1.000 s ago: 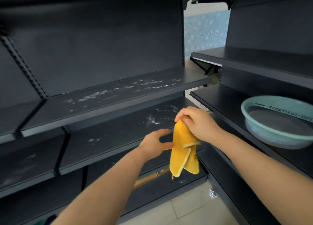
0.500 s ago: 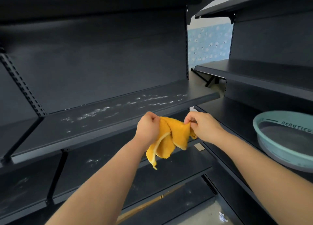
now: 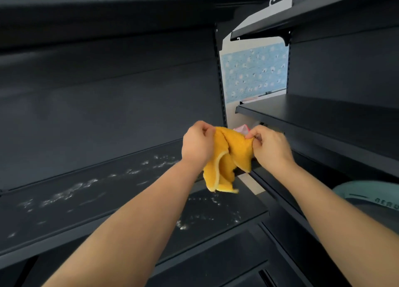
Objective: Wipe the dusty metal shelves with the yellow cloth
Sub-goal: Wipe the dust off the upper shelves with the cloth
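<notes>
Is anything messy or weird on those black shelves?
Yes. White dusty smears run along the upper shelf, and more white specks dot the lower shelf. They stand out against the dark metal. The left hand and right hand hold the yellow cloth bunched up, not wiping yet.

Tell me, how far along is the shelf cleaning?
Barely begun, it seems. Done: nothing obvious; the shelf on the right looks free of specks, though I cannot tell whether it was wiped. In hand: the left hand and right hand both pinch the yellow cloth in the air, off any surface. Left: white dust streaks the middle shelf and speckles the shelf below it.
</notes>
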